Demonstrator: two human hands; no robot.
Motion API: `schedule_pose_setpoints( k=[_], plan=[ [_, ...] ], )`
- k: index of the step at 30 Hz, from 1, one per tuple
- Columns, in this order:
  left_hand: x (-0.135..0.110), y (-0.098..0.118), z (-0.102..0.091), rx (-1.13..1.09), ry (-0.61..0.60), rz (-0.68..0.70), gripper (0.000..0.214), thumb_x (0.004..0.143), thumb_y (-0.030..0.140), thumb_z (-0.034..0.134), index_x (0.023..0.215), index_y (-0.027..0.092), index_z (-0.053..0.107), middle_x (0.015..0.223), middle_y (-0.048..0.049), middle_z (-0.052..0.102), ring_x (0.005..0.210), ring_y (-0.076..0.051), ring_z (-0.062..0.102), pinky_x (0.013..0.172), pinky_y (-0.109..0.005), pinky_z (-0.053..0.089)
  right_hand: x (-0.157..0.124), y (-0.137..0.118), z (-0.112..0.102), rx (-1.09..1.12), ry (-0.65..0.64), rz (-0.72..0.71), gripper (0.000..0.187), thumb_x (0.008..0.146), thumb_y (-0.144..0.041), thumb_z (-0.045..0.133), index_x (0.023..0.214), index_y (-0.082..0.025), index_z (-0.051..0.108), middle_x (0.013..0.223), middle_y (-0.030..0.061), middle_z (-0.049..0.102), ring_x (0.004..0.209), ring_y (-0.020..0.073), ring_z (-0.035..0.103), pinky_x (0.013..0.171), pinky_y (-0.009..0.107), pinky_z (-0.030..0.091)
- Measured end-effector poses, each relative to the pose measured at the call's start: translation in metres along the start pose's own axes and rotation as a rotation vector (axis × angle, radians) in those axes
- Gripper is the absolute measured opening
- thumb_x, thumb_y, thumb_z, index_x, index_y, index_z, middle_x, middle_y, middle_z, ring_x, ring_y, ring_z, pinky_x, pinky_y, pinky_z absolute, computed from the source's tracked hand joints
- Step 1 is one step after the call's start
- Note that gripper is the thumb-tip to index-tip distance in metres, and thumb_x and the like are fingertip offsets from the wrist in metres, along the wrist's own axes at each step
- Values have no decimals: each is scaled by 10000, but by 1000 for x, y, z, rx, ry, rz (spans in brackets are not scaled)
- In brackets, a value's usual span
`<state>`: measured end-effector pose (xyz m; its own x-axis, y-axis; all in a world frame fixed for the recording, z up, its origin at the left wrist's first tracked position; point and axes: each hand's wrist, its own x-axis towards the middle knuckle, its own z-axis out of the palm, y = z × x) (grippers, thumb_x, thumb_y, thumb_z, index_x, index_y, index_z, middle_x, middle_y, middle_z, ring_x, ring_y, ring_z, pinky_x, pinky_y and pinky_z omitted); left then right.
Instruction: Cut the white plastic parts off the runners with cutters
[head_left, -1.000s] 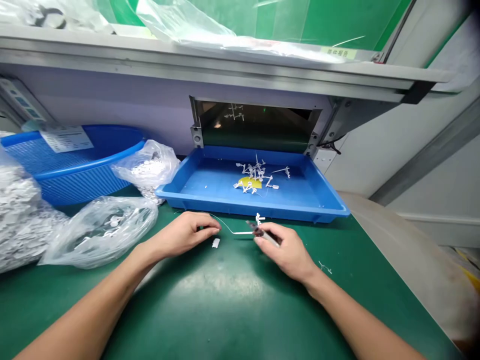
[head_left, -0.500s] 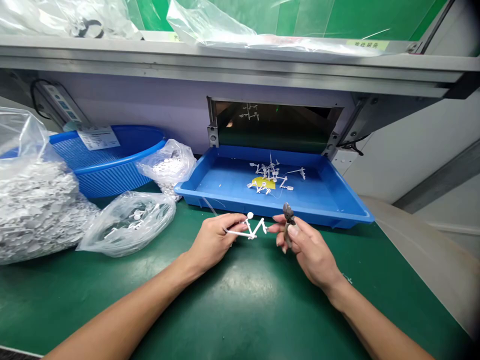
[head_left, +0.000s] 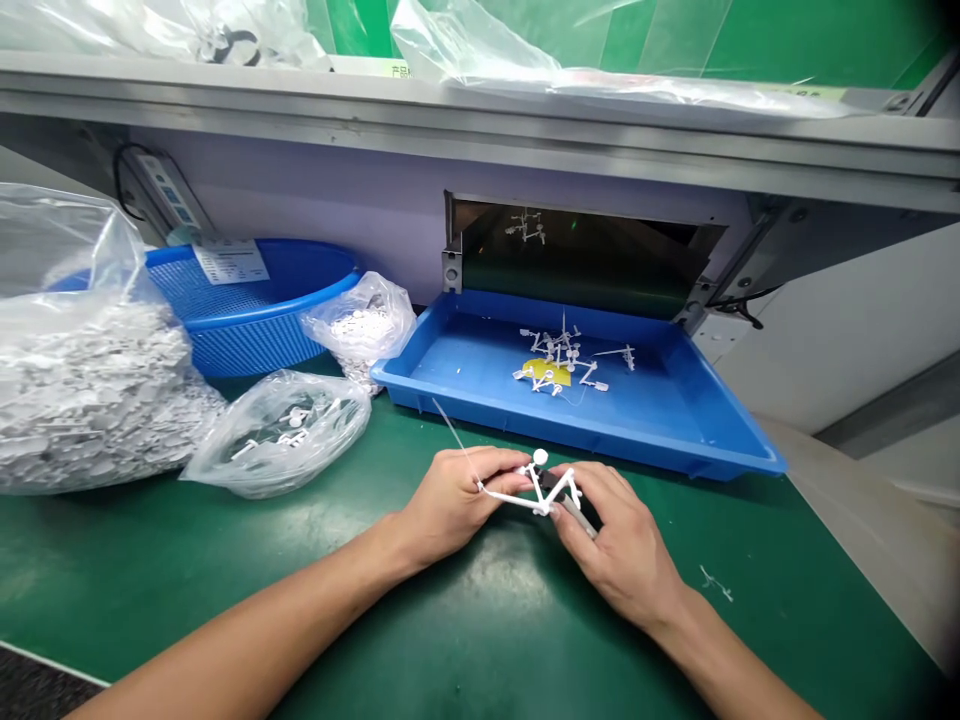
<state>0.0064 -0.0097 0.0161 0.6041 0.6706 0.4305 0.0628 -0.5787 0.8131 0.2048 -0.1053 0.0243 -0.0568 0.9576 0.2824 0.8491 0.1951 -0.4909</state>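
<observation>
My left hand [head_left: 454,505] is closed on a white plastic sprue [head_left: 517,501], a branched moulded frame with small parts at its ends and a thin strand trailing from it. Closed around a pair of nippers [head_left: 580,517], my right hand [head_left: 626,530] sits against the sprue's right side. The nippers' dark jaws lie behind the sprue's branches and point left toward my left fingers. Whether the jaws are closed on the plastic I cannot tell. Beyond both hands, several more white sprues [head_left: 559,350] lie in a blue tray [head_left: 472,402], some over a yellow patch.
To the left are a large bag of white pieces [head_left: 90,390], an open bag with a few pieces [head_left: 277,440], a small filled bag [head_left: 364,325] and a blue basket [head_left: 255,340]. Behind the tray is a conveyor opening [head_left: 585,260]. A white scrap [head_left: 718,583] lies at right.
The nippers have come left and turned, from upright beside the sprue to behind its branches. Both hands are now close together. The whole view has shifted a little.
</observation>
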Motion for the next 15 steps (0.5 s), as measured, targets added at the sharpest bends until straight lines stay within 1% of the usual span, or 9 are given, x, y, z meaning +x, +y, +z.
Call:
schedule_pose_setpoints(
  k=[4,9,12,15],
  plan=[
    [-1,-2,1,2,-16,-9,207,942,308,593,1078,210,713,1006,-22,726,853,-154,687,778,-214,521,1,2,0,7,-3,-25,235,917,-278,518,1147,-252,558,1115,56,608,1012,243,551,886,392,427],
    [-4,-7,1,-8,-52,-7,222,941,309,590,1103,210,705,996,-29,728,845,-163,692,803,-230,536,0,5,2,-55,-6,-52,259,894,-229,529,1149,-246,576,1066,50,620,950,231,553,862,382,424],
    [-5,-10,2,26,-47,17,204,928,300,612,1084,215,712,971,-22,732,820,-152,693,809,-222,537,-3,5,1,-80,-18,-45,225,903,-226,507,1104,-240,606,998,46,626,900,218,553,828,362,424],
    [-4,-15,5,65,-35,-5,206,912,333,627,1038,201,723,950,-33,736,796,-165,696,793,-239,551,-2,5,1,-67,-66,0,183,909,-253,504,1028,-240,642,883,31,620,814,193,560,746,315,431]
  ],
)
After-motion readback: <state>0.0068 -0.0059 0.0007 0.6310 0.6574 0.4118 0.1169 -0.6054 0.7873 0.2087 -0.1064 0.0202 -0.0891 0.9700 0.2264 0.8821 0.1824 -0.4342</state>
